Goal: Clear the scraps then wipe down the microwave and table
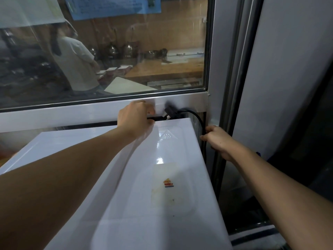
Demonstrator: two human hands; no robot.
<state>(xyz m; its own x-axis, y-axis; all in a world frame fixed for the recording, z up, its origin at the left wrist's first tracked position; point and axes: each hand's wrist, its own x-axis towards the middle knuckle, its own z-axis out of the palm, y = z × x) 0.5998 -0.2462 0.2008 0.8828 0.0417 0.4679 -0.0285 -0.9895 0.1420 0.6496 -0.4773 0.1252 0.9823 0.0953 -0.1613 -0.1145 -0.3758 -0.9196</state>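
2 bare hands reach over the glossy white microwave [126, 177], whose top fills the lower middle of view w/ a small red-blue-orange sticker [168, 183] on it. Left hand [134, 120] is at the back edge of the microwave, fingers curled down behind it near the black plug [169, 110]; can't tell if they clamp anything. Right hand [219, 139] is beside the microwave's right rear corner, fingers curled round the black power cord [195, 117], which arcs from the plug down the gap by the silver window frame [90, 112]. Behind the glass, a person in white stands near a wooden surface [171, 66].
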